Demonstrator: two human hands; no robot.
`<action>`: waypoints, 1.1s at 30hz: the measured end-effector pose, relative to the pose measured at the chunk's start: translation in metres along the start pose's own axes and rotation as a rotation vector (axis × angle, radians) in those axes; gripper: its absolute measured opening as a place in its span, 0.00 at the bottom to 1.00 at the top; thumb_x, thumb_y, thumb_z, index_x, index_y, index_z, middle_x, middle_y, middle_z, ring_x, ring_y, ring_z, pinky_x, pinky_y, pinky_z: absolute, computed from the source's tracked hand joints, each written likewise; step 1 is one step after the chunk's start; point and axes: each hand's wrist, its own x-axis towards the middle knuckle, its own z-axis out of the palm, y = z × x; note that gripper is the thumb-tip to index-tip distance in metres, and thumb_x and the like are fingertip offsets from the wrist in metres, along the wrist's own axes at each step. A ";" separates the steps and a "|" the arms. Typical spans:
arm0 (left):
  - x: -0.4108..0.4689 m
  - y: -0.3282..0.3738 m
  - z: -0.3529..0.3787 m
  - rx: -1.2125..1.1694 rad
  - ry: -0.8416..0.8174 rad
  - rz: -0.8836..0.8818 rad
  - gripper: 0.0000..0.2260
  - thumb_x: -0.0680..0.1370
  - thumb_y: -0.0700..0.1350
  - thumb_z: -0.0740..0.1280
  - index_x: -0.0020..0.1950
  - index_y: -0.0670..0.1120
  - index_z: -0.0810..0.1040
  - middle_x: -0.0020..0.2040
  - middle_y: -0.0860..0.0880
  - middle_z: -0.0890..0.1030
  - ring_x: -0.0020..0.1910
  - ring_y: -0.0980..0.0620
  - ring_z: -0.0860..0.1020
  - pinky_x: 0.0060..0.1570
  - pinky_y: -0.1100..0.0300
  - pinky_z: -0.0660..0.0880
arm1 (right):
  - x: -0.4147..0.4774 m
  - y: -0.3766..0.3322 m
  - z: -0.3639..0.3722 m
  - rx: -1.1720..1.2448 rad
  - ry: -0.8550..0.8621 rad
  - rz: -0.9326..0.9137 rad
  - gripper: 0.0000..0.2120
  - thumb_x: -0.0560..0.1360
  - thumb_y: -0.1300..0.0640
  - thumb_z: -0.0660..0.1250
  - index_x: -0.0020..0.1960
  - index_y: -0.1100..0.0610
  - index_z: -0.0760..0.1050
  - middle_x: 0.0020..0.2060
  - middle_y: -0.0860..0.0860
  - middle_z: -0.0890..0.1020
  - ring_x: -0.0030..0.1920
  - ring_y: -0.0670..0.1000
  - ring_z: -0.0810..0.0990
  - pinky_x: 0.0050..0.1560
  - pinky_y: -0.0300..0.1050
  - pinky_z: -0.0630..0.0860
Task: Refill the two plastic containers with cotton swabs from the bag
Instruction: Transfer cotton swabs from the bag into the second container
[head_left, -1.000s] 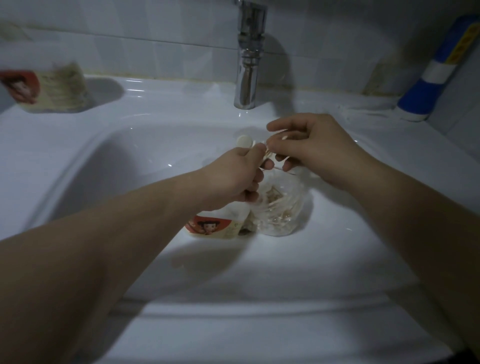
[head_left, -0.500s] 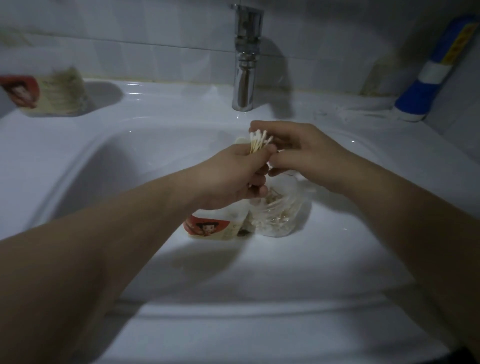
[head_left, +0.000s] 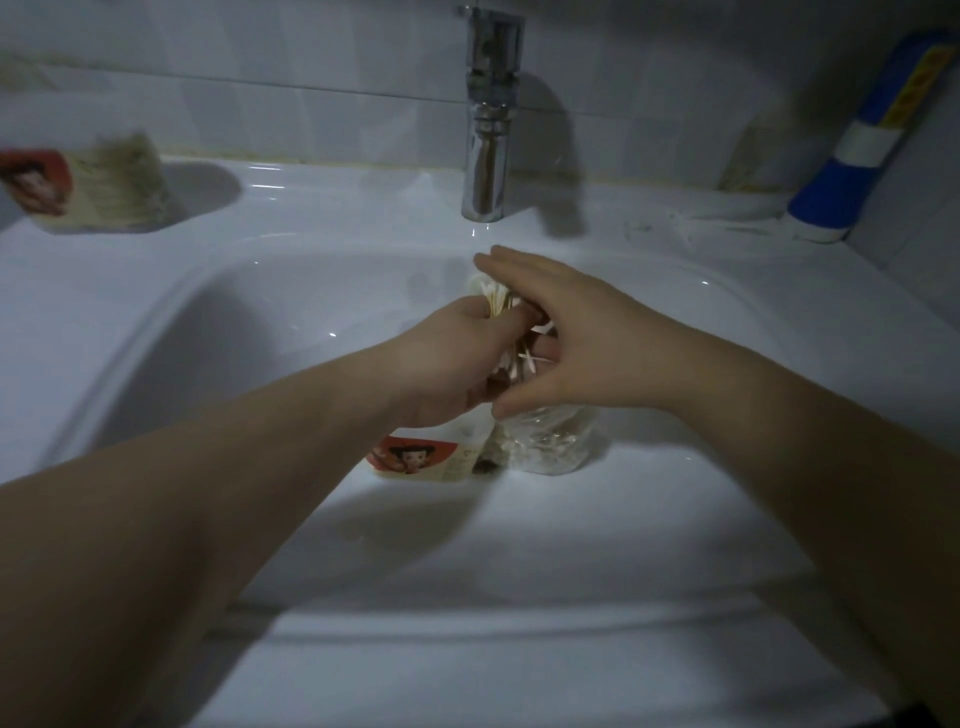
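My left hand (head_left: 449, 358) grips a bundle of cotton swabs (head_left: 496, 299) over the sink basin, their white tips sticking up above its fingers. My right hand (head_left: 566, 338) lies over the bundle with fingers stretched out, touching the swabs. Under both hands in the basin lie a plastic container with a red cartoon label (head_left: 415, 457) and a clear bag of swabs (head_left: 550, 447). A second container with the same red label (head_left: 83, 182), filled with swabs, stands on the sink ledge at far left.
The white sink rim (head_left: 467, 639) runs along the front. A chrome faucet (head_left: 485, 119) rises behind the hands. A blue and white bottle (head_left: 852, 156) leans in the right back corner, beside a crumpled clear wrapper (head_left: 701, 223).
The swab bundle came up out of the bag in my left hand. My right hand opened from a pinch and spread over the bundle.
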 end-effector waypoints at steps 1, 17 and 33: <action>0.001 -0.001 0.000 0.005 -0.005 -0.002 0.11 0.86 0.46 0.61 0.57 0.39 0.78 0.44 0.45 0.84 0.46 0.47 0.83 0.46 0.53 0.79 | 0.000 -0.002 -0.001 -0.055 0.014 -0.016 0.54 0.61 0.43 0.84 0.81 0.46 0.60 0.78 0.43 0.64 0.71 0.36 0.65 0.60 0.24 0.70; 0.011 -0.004 -0.007 0.066 0.196 -0.064 0.12 0.85 0.53 0.61 0.46 0.47 0.72 0.24 0.55 0.68 0.22 0.56 0.67 0.24 0.64 0.69 | -0.006 0.010 -0.015 -0.241 -0.225 0.324 0.07 0.72 0.58 0.69 0.43 0.46 0.83 0.30 0.40 0.84 0.28 0.41 0.83 0.36 0.40 0.78; 0.004 -0.009 0.000 0.191 -0.026 0.016 0.16 0.86 0.53 0.58 0.43 0.46 0.74 0.40 0.45 0.85 0.37 0.46 0.82 0.33 0.57 0.79 | 0.001 0.017 0.009 -0.591 -0.391 0.282 0.08 0.76 0.57 0.65 0.37 0.53 0.74 0.31 0.50 0.76 0.30 0.49 0.75 0.30 0.42 0.69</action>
